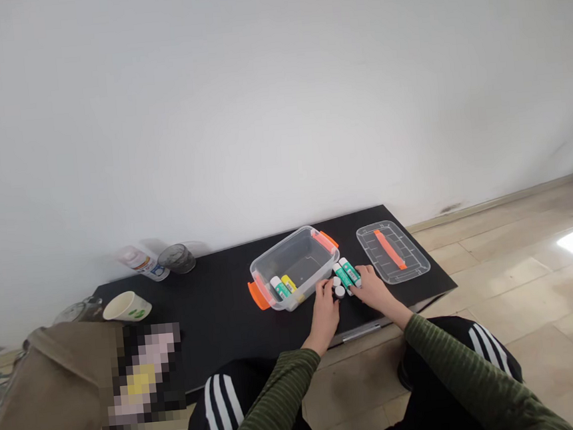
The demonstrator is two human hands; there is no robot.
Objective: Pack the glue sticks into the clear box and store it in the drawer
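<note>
My left hand [325, 310] is at the front right corner of the clear plastic box, its fingers curled against a small dark bottle with a white cap [340, 292]. A second white cap [336, 281] shows just behind it. My right hand [373, 292] has its fingers closed on the near end of a green and white glue stick [350, 271]. Another green glue stick [342, 275] lies alongside. Inside the clear box [294, 246], a green glue stick [279, 287] and a yellow one [289, 283] rest at the left end. My fingertips are partly hidden.
The box's lid [410, 257] with an orange handle lies on the right of the black table [215, 315]. At the left stand a paper cup [126, 306], a dark glass [176, 259] and a spray can [143, 262]. A brown bag [55, 389] is at the lower left.
</note>
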